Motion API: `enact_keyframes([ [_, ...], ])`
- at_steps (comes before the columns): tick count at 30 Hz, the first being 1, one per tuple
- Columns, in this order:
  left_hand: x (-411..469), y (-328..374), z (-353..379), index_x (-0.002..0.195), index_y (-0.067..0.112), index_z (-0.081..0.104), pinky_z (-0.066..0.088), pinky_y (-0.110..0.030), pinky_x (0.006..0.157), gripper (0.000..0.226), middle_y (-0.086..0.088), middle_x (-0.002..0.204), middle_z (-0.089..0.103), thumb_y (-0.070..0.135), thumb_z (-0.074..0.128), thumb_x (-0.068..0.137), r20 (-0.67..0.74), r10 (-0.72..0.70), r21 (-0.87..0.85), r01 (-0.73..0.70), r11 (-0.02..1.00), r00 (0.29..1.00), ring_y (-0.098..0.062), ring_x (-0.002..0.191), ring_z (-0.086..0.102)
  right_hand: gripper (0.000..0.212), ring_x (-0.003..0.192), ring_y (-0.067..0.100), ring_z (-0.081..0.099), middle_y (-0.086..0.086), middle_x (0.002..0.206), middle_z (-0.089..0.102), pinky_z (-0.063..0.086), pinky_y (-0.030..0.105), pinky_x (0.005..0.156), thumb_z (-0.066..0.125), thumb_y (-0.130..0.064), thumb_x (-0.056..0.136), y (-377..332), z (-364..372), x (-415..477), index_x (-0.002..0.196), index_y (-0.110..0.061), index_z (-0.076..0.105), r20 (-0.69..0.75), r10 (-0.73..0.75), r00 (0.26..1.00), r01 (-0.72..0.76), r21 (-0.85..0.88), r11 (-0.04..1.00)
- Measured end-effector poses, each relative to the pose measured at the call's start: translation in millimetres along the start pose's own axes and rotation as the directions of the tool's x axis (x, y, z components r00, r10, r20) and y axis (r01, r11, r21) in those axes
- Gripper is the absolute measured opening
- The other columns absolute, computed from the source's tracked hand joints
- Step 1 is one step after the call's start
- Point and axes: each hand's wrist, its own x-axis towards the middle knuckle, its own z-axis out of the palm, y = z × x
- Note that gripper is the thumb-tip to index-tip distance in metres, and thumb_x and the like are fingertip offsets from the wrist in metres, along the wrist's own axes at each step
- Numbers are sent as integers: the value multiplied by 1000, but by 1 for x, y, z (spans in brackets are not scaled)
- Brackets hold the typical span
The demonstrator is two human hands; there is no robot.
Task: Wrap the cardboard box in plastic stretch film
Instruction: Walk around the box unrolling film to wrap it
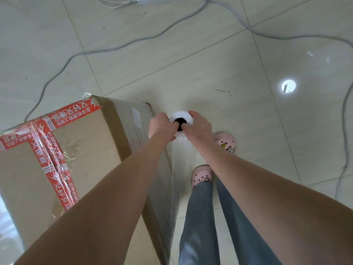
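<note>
Fingers (191,114) of our left hand (161,127) and right hand (199,128) curl round the top of the roll (181,116), likely so the film (178,180) pulls taut against the box (80,155) on the left

Indoor room, home or small packing space: glossy pale floor tiles (191,60), loose grey cables (95,52), tape-sealed cardboard box (86,136).

Even, bright light is cast from above; a round lamp reflection (288,86) is seen on the glossy floor (191,60) at two o'clock. Lines are bowed at the edges; detail is slightly softened.
</note>
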Motion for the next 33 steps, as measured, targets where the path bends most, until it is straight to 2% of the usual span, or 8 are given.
enact_keyframes([
  [4,8,12,-10,81,7,55,57,-29,59,22,-10,69,68,27,63,81,95,-61,26,59,998,994,-23,59,68,43,116,21,54,0,125,60,42,31,92,56,-20,84,-16,-6,18,126,-25,57,7,-32,999,32,-74,997],
  [10,18,44,-13,98,20,64,50,-32,67,21,-3,94,65,15,51,82,68,256,470,-257,844,964,-26,86,61,9,56,11,51,-8,60,55,32,24,46,52,-14,74,-28,-14,32,69,-19,57,48,-30,998,37,-142,989],
  [14,22,54,-17,94,17,64,42,-29,63,20,-5,94,63,14,49,81,90,272,631,-266,729,958,-27,86,60,11,49,11,44,-5,56,50,29,26,46,48,-13,73,-34,-20,39,63,-17,52,60,-36,998,46,-189,981],
  [17,26,53,-23,87,15,61,40,-29,61,12,-6,90,63,16,52,80,40,253,604,-225,764,967,-27,75,55,13,50,16,41,-5,53,45,28,26,48,47,-12,68,-41,-21,42,56,-17,45,56,-58,997,67,-164,984],
  [19,30,50,-30,89,14,62,39,-30,61,13,-8,92,65,19,52,82,-15,236,549,-189,814,972,-29,80,59,11,63,20,48,-6,61,51,33,27,53,48,-14,67,-47,-19,45,62,-22,50,34,-84,996,88,-147,985],
  [23,38,38,-47,95,11,61,38,-29,59,25,-11,94,64,32,57,81,-128,132,405,-70,912,983,-33,86,62,53,89,23,61,-2,103,60,51,35,77,61,-26,75,-61,-4,48,126,-24,50,75,76,994,-75,-10,997],
  [29,49,17,-71,87,12,57,38,-30,58,22,-5,80,57,34,56,84,-200,-88,170,123,978,976,-28,77,57,38,93,28,65,6,103,66,54,45,82,59,-18,75,-95,26,54,114,-17,58,195,20,981,-40,99,994],
  [33,50,14,-85,102,10,58,40,-32,61,22,-9,92,60,27,53,89,-154,-78,257,116,959,985,-30,86,59,31,95,30,64,9,104,66,54,46,82,62,-12,76,-105,39,57,107,-14,61,205,23,979,-50,131,990],
])
